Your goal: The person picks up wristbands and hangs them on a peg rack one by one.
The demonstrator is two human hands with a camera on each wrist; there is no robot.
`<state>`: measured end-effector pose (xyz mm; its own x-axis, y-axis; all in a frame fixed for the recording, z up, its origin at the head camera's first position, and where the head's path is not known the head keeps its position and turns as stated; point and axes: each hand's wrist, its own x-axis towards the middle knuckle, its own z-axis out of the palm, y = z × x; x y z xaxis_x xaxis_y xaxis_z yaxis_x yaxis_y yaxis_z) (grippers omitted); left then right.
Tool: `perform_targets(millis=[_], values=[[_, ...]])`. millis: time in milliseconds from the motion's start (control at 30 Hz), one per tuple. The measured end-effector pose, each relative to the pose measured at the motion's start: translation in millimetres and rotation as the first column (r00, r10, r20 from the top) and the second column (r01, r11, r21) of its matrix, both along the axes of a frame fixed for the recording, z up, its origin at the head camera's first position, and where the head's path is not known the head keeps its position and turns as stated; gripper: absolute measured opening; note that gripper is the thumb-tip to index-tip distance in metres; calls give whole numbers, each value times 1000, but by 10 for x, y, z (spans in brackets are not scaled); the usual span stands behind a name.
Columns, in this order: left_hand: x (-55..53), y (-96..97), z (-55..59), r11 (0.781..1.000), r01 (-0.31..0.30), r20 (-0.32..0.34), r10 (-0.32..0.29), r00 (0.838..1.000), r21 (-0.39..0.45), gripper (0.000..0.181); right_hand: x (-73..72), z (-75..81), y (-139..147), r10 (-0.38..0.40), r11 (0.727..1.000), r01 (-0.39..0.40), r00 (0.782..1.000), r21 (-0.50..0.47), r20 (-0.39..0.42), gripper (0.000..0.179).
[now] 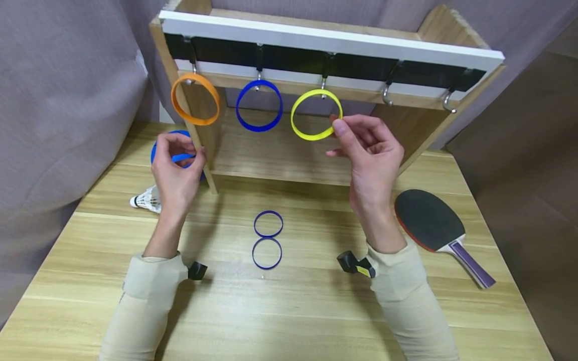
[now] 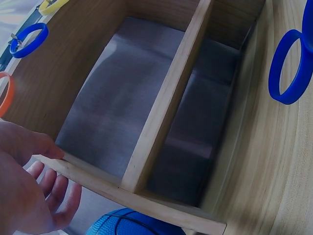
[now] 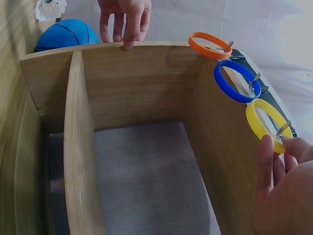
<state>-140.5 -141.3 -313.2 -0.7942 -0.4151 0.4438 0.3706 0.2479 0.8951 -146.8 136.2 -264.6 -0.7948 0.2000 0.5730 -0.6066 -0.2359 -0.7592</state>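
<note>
Rack: one, wooden, five hooks along its front rail, standing on the worktop. Yellow band: one, on the rack's middle hook, which appears to pass through it; judged light, soft, springy, slightly grippy, hard to break; best pinched low on the rim, away from the hook, and not squeezed out of round. Right hand: thumb and fingertips pinching the yellow band's rim. Left hand: thumb and fingers astride the rack's left panel, gripping its edge. Orange band and blue band: one each, on the rack's first and second hooks from the left. Loose blue bands: two, touching, before the rack. Ball, shuttlecock: left of the rack. Paddle: right of the rack, flat.
</note>
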Motion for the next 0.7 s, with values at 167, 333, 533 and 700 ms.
perform_targets(millis=[167, 333, 533, 700], values=[[0, 0, -3, 1000, -2, 1, 2, 1000, -1, 29, 22, 4, -2, 2, 1000, -2, 1000, 0, 25, 19], [-2, 1, -11, 1000, 1, -4, -1, 1000, -5, 29, 136, 8, -42, -3, 1000, 4, 994, -13, 113, 18], [-8, 1, -19, 1000, 5, -11, -5, 1000, 0, 28, 316, -337, -125, -109, 936, 48, 982, 348, 156, 14], [-11, 1, -22, 1000, -3, -10, 3, 1000, 8, 28, 291, -804, -131, -196, 480, -68, 964, 874, 182, 10]])
